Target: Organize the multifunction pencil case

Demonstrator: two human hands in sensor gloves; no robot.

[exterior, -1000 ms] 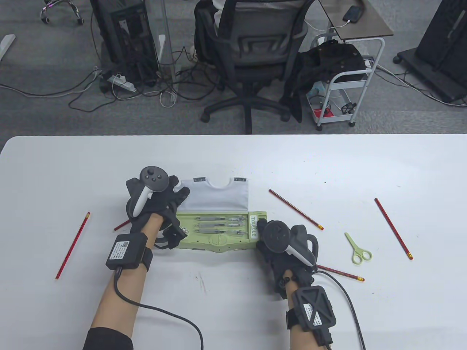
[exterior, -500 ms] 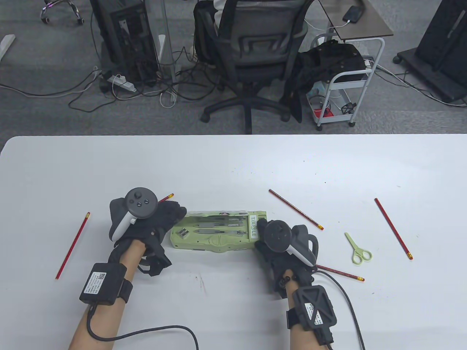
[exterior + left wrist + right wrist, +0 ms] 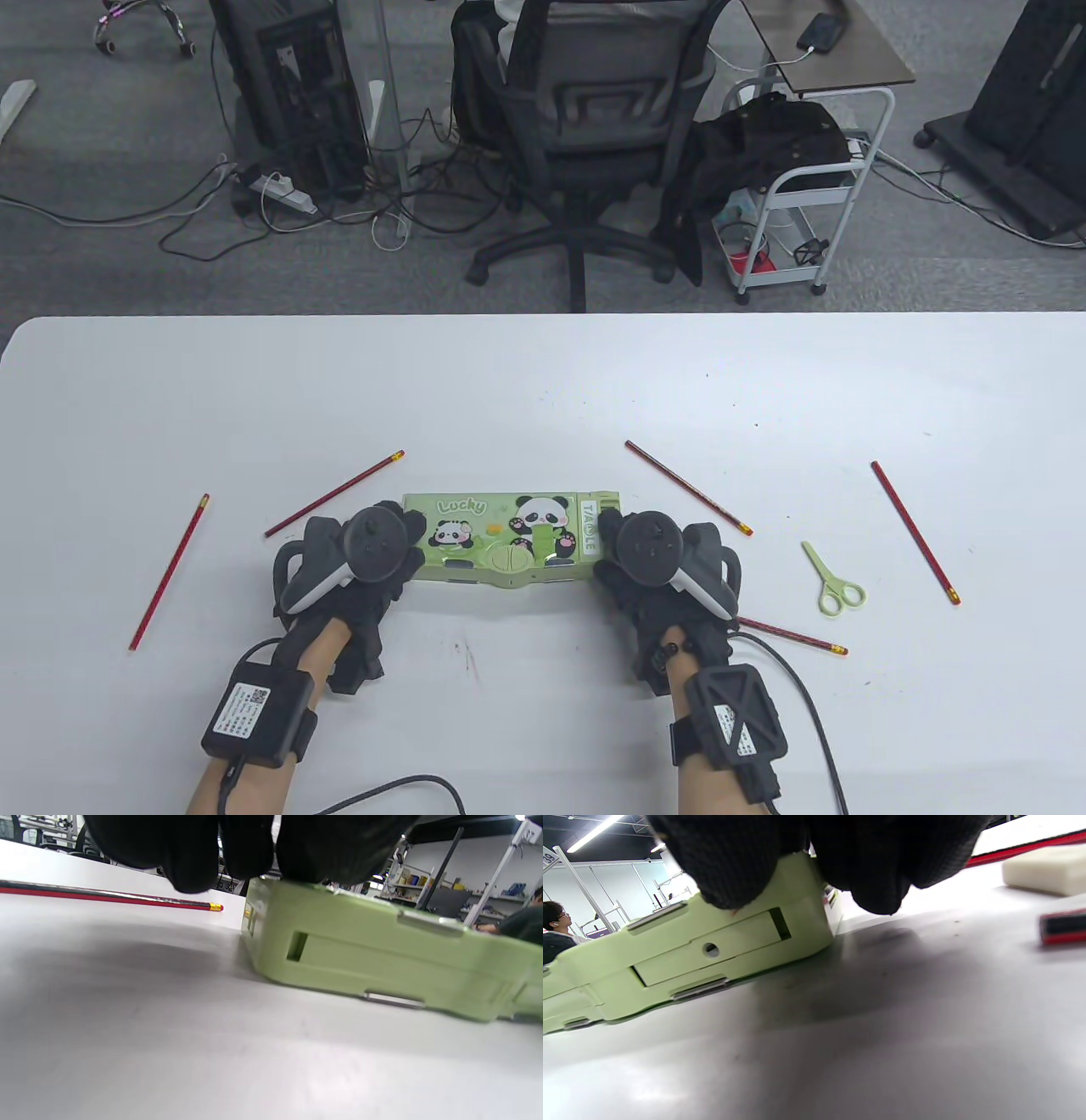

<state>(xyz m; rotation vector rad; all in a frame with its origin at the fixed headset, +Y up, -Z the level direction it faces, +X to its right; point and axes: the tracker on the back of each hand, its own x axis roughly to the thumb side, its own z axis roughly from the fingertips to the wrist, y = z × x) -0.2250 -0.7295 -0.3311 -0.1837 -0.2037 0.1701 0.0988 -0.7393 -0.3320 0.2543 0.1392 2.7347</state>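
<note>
Table view shows the left hand (image 3: 356, 564) resting on the left end of the closed green pencil case (image 3: 501, 531), fingers curled over its top; the case lies flat between both hands; the right hand (image 3: 653, 569) grips its right end.

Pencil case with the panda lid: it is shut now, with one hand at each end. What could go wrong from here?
1. Five red pencils and the green scissors lie outside the shut pencil case, so it may need reopening.
2. The left hand and right hand press its ends; the case could slide on the smooth table.
</note>
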